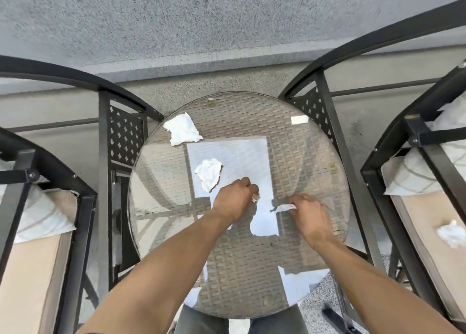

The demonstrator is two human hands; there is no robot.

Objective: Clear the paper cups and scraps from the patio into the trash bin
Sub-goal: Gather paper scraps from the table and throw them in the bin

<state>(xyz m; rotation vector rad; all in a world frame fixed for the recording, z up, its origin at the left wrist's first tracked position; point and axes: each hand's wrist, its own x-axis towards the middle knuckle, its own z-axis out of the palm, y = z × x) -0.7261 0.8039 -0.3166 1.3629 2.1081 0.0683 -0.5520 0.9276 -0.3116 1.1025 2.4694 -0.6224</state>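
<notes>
The head view looks straight down on a round glass worktop (315,157) with brown woven wicker under the glass. No cup and no bin are seen in this view.

The left hand (233,200) is over the middle of the worktop with its fingers curled, and a small white paper scrap (255,198) shows between the fingertips, so the hand pinches it. The right hand (306,211) is a little to the right and nearer to the person; its fingers pinch a thin white paper strip (285,207), which points toward the left hand. The two hands are near each other but apart.

Just beside the left hand, on its far left side, a crumpled white paper piece (209,173) lies on the glass. A larger flat white torn paper (182,129) lies near the far left edge of the worktop, well apart from the hands.

On each side stands a black metal chair with a beige cushion: the left chair (100,142) and the right chair (413,132), both close to the edge of the worktop. On the seat of the right chair lies a crumpled white paper wad (451,234). The near half and the far right part of the glass carry only reflections. Behind the worktop there is a grey rough wall (201,26).
</notes>
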